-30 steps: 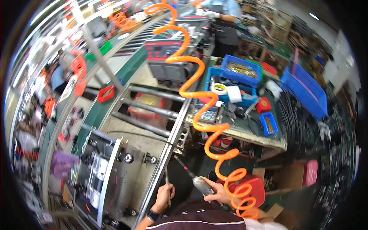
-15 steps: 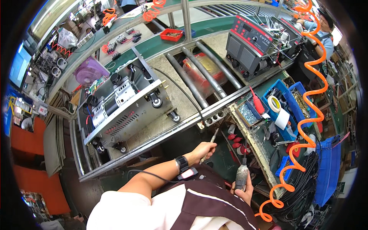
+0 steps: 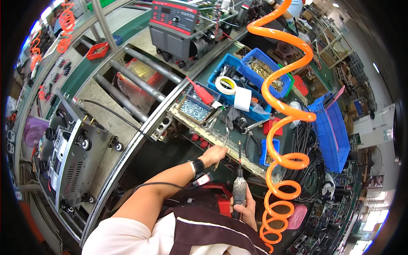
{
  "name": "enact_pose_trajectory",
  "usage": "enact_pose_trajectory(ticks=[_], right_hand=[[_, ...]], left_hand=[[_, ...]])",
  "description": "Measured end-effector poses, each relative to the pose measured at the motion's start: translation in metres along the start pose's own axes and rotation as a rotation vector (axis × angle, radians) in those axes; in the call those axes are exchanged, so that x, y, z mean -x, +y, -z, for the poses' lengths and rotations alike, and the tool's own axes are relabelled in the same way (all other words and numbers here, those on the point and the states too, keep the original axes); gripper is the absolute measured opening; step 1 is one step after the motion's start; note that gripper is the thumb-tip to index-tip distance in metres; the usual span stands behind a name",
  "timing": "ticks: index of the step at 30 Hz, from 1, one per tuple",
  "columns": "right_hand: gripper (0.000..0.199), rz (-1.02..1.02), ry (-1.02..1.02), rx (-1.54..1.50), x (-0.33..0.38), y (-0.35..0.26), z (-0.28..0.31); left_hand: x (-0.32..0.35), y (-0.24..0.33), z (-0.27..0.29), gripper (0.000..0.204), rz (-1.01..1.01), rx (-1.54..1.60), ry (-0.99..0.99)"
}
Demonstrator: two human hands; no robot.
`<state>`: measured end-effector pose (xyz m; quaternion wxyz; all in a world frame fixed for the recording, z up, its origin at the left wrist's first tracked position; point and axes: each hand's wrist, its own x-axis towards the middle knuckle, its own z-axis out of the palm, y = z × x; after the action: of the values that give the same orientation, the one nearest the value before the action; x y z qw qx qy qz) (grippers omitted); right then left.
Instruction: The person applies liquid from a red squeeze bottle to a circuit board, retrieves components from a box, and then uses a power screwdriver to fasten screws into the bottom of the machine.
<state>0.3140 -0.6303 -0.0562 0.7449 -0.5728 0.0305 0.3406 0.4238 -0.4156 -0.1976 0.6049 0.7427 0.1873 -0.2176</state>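
My left hand (image 3: 214,156), with a watch on the wrist, is closed around a slim metal hand tool (image 3: 225,138) whose exact kind I cannot make out. It hovers by the worn near edge of the green side bench (image 3: 204,137). In my right hand (image 3: 246,209), close to my apron, is a power screwdriver (image 3: 239,190) with a worn grey body. Its long thin bit points away from me. On the bench beyond my left hand lie a red-handled tool (image 3: 203,94), a tray of small silver screws (image 3: 194,109) and loose hand tools.
An orange coiled hose (image 3: 293,114) hangs down on the right. Blue bins (image 3: 265,70) and tape rolls (image 3: 225,85) crowd the bench. At left, an open metal machine chassis (image 3: 76,163) on casters rests on the roller line; a finished-looking machine (image 3: 172,36) stands farther back. Black cables (image 3: 304,157) lie piled at right.
My view has swung to the right, so the chassis sits farther left. My left hand, tool still held, has come to the side bench's edge. The screwdriver remains in my right hand.
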Motion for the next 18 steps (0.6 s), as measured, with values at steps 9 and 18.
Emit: enact_pose_trajectory(ticks=[9, 18], right_hand=[[0.082, -0.003, 0.070, 0.043, -0.009, 0.009, 0.020], [0.085, -0.081, 0.003, 0.036, -0.010, 0.020, 0.005]], left_hand=[[-0.092, 0.009, -0.010, 0.070, 0.166, -0.008, 0.363], [0.018, 0.039, 0.044, 0.047, -0.038, 1.011, -0.387]])
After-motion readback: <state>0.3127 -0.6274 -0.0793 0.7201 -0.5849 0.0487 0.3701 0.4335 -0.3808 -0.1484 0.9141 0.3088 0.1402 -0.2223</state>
